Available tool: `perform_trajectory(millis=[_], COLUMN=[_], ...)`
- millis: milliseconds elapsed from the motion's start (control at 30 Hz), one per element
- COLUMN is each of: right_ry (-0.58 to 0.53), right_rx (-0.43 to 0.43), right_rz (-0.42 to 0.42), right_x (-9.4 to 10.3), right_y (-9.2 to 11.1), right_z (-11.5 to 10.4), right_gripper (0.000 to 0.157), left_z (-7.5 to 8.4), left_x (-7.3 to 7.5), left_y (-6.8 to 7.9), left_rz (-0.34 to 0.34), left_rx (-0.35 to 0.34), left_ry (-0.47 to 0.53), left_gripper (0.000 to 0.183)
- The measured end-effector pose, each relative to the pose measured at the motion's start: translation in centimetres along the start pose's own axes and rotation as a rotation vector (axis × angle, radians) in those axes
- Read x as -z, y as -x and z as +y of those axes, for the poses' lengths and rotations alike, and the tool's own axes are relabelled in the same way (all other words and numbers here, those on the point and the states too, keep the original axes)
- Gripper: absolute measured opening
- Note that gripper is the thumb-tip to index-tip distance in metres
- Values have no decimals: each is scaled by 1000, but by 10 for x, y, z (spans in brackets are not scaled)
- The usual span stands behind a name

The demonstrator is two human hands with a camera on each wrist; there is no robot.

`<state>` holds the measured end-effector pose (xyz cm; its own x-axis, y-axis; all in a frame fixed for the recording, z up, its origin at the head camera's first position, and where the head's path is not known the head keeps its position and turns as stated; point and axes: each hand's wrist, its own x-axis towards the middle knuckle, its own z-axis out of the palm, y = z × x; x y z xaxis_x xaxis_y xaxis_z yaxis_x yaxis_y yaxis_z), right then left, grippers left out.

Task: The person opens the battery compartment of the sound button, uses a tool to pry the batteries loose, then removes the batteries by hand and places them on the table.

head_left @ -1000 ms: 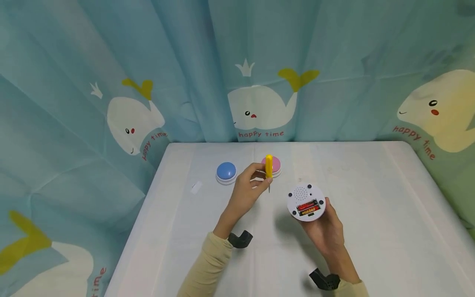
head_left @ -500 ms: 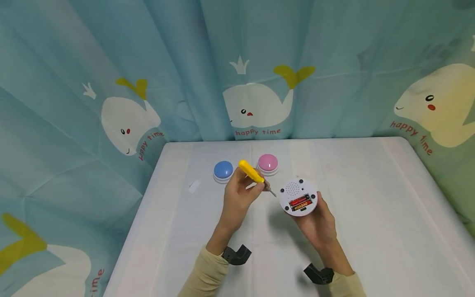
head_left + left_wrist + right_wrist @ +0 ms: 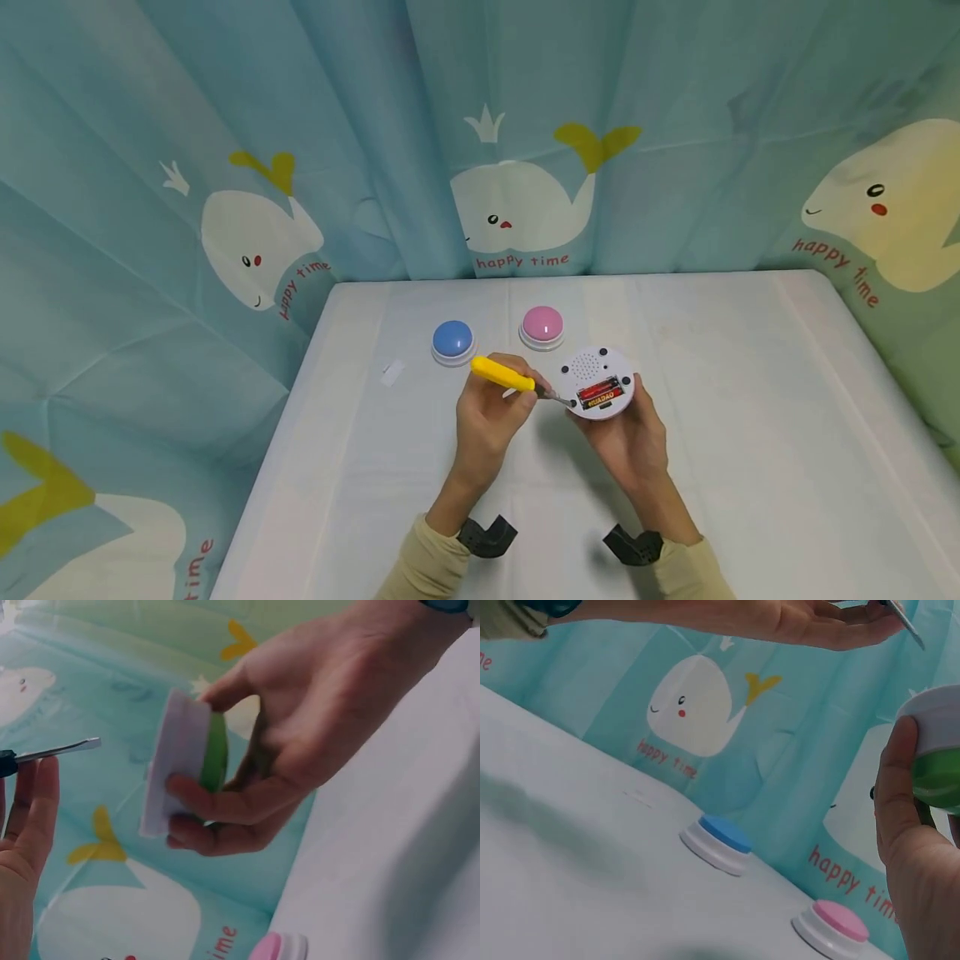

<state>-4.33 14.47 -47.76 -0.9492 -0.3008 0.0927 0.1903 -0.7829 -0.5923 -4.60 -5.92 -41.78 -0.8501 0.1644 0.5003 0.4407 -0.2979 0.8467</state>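
Observation:
My left hand (image 3: 487,421) grips a screwdriver (image 3: 504,374) with a yellow handle, its metal shaft pointing right. My right hand (image 3: 628,442) holds a round white button (image 3: 583,367) by its sides, underside turned up. Two red-and-black batteries (image 3: 600,393) lie in its uncovered compartment, among black feet and speaker holes. Its green dome (image 3: 939,776) faces down in the right wrist view. From the head, the screwdriver tip overlaps the button's lower left edge. In the left wrist view the screwdriver shaft (image 3: 64,749) stands apart from the white base (image 3: 176,765).
A blue button (image 3: 452,340) and a pink button (image 3: 542,325) stand on the white table (image 3: 750,433) beyond the hands. A small whitish piece (image 3: 392,372) lies left of them. Behind the table hangs a whale-print curtain (image 3: 390,167).
My left hand has tilted the screwdriver from upright to nearly level, and its tip has come rightward to the white button's edge. The right hand with the button has shifted slightly left and up.

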Motion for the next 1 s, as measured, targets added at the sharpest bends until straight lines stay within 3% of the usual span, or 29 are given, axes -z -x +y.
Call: perform_trajectory(millis=[367, 700, 1000], right_ry=[27, 39, 57], right_rx=[-41, -47, -61], right_rz=[97, 58, 83], right_x=[-10, -7, -8], right_y=[-6, -6, -7], right_z=[3, 7, 8], right_gripper=[56, 56, 53], left_z=[-9, -14, -10], left_x=[-3, -2, -1], left_y=[0, 2, -2], left_rz=[-34, -76, -75], left_rx=[-45, -47, -30], left_ry=[-54, -169, -250], left_gripper=[25, 29, 36])
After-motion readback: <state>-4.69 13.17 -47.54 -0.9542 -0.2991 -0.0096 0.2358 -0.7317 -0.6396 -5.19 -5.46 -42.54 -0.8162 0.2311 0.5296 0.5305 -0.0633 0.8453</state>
